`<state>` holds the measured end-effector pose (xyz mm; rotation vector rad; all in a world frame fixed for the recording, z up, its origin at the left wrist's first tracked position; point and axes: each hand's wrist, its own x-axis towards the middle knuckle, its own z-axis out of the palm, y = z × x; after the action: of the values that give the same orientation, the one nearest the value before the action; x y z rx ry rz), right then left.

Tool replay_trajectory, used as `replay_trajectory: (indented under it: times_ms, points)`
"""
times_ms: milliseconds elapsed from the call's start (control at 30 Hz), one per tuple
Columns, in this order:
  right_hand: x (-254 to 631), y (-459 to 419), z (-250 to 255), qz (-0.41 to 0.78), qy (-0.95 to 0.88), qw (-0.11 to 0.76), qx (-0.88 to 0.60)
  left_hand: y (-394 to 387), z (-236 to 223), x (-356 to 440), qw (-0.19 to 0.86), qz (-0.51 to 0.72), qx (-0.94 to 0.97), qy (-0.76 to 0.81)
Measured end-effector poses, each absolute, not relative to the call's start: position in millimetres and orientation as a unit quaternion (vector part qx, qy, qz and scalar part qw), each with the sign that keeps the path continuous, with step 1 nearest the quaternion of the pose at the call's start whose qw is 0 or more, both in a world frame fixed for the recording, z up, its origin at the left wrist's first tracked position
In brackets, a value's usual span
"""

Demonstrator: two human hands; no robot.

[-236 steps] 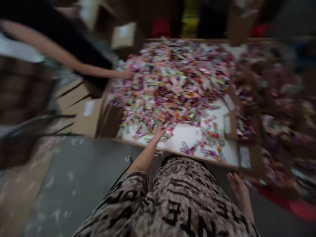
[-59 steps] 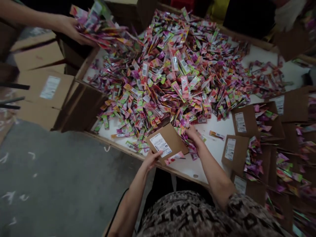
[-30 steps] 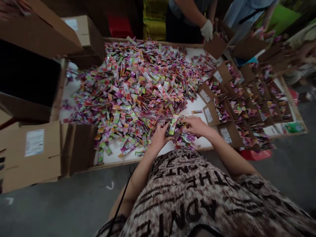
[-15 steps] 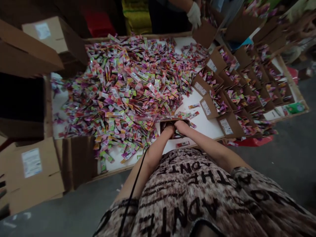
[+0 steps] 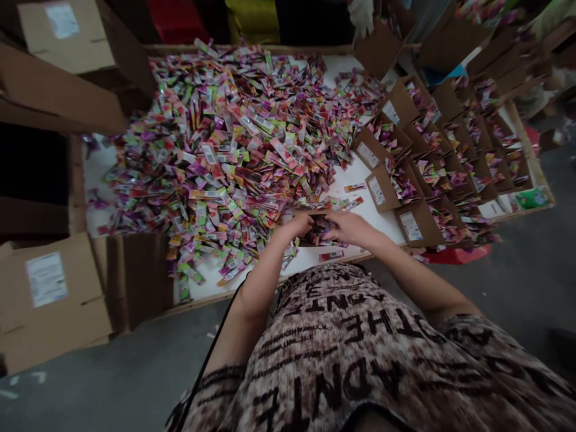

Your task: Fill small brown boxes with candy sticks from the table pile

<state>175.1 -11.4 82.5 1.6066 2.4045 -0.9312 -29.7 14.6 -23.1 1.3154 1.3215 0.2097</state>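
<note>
A small open cardboard box (image 5: 310,243) stands at the near edge of the white table, with colourful wrapped sticks or sachets (image 5: 320,229) inside. My left hand (image 5: 299,225) is curled over the box's left end, its fingertips partly hidden. Over the right end reaches my right hand (image 5: 347,227), fingers pointing inward and spread apart above the contents. Whether that hand touches any sachet is unclear. Just behind the box begins a large pile of the same sachets (image 5: 234,144). One red sachet (image 5: 332,255) lies in front of the box.
Rows of filled cardboard boxes (image 5: 414,225) with white labels occupy the table's right side. Larger cartons (image 5: 67,36) stand at the left, another carton (image 5: 49,294) at near left. Across the table shows a co-worker's gloved hand (image 5: 361,17). The table's wooden edge (image 5: 211,302) runs before me.
Both hands have come up from deep inside the box and moved apart to its two ends. The view has shifted slightly, so the surroundings sit higher in the picture.
</note>
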Motion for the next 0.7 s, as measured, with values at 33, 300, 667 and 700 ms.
replay_trajectory:
  times_ms: [33,300,667,700]
  points:
    - [170,-24,71,-0.318,0.785,0.099,0.522,15,-19,-41,0.601,0.082,0.564,0.56]
    - [162,-52,9,-0.438,0.781,0.193,0.401,-15,-42,-81,0.485,0.248,0.61,0.576]
    - [200,-48,34,-0.413,0.78,0.145,0.447,-14,-83,-52,0.607,0.333,0.337,0.638]
    - [203,-34,47,-0.415,0.772,0.113,0.467,-15,-82,-54,0.632,0.339,0.315,0.621]
